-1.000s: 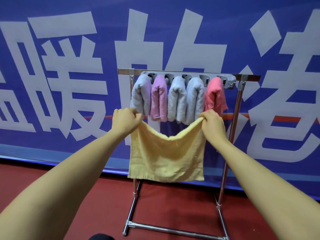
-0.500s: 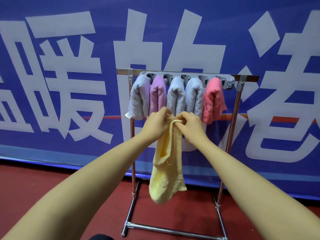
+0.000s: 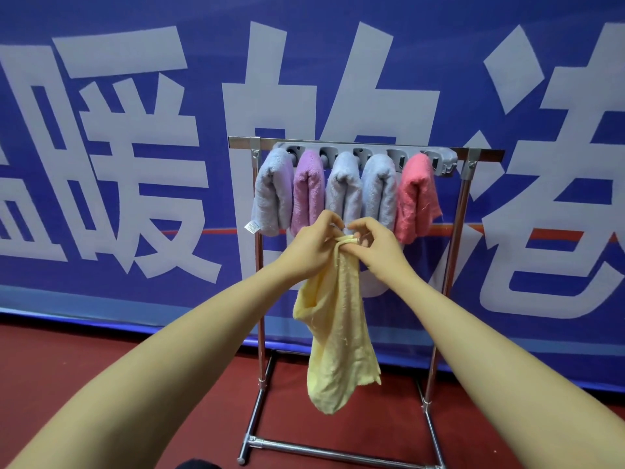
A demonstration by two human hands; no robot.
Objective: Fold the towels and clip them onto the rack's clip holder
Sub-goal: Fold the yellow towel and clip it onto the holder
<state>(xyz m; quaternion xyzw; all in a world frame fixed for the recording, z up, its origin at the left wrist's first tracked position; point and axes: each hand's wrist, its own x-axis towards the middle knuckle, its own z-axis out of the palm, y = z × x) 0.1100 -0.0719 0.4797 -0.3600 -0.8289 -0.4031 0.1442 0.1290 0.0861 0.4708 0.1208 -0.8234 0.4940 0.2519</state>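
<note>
A yellow towel (image 3: 334, 336) hangs folded in half, its top corners brought together just below the rack's hung towels. My left hand (image 3: 313, 247) grips those corners from the left. My right hand (image 3: 375, 247) pinches the same top edge from the right, touching the left hand. The metal rack (image 3: 465, 211) stands in front of me with a grey clip holder (image 3: 443, 160) along its top bar. Several folded towels are clipped there: a grey towel (image 3: 272, 194), a purple towel (image 3: 307, 191), two more grey ones and a pink towel (image 3: 414, 198).
A blue banner (image 3: 135, 164) with large white characters fills the wall behind the rack. The floor (image 3: 84, 360) is dark red. The rack's base bar (image 3: 324, 451) lies low in front of me. A dark object (image 3: 199, 464) shows at the bottom edge.
One second ago my hands held the yellow towel spread wide. They came together in the middle, folding it in half, and it now hangs as a narrow strip.
</note>
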